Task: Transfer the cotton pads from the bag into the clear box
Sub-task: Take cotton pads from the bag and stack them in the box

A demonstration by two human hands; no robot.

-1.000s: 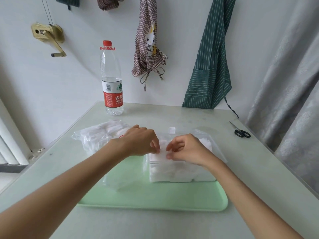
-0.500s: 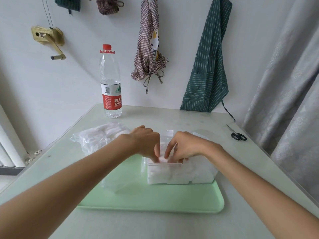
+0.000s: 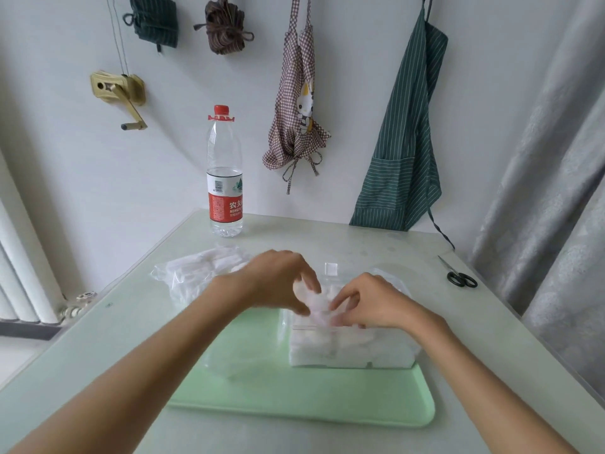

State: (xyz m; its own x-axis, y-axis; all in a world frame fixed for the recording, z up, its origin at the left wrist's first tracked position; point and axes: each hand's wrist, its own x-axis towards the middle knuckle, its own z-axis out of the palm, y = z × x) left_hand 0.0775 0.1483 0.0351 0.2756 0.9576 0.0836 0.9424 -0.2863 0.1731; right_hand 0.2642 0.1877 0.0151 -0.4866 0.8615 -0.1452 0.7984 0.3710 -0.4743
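Note:
The clear box (image 3: 352, 350) stands on a pale green tray (image 3: 307, 401), packed with white cotton pads (image 3: 340, 353). Just above its open top, a small bunch of pads (image 3: 316, 306) is pinched between my two hands. My left hand (image 3: 278, 283) holds it from the left with thumb and fingers curled. My right hand (image 3: 370, 301) pinches it from the right. The plastic bag (image 3: 199, 273) lies behind my left forearm with more white pads inside. The motion blurs both hands a little.
A water bottle (image 3: 225, 178) with a red cap stands at the table's back. Black scissors (image 3: 460, 276) lie at the right edge. The box's clear lid (image 3: 330, 268) rests behind the box. Aprons hang on the wall, and a curtain falls on the right.
Both hands have lifted slightly from pressing down into the box and now hold a bunch of pads just above its top. The camera has tilted up a little.

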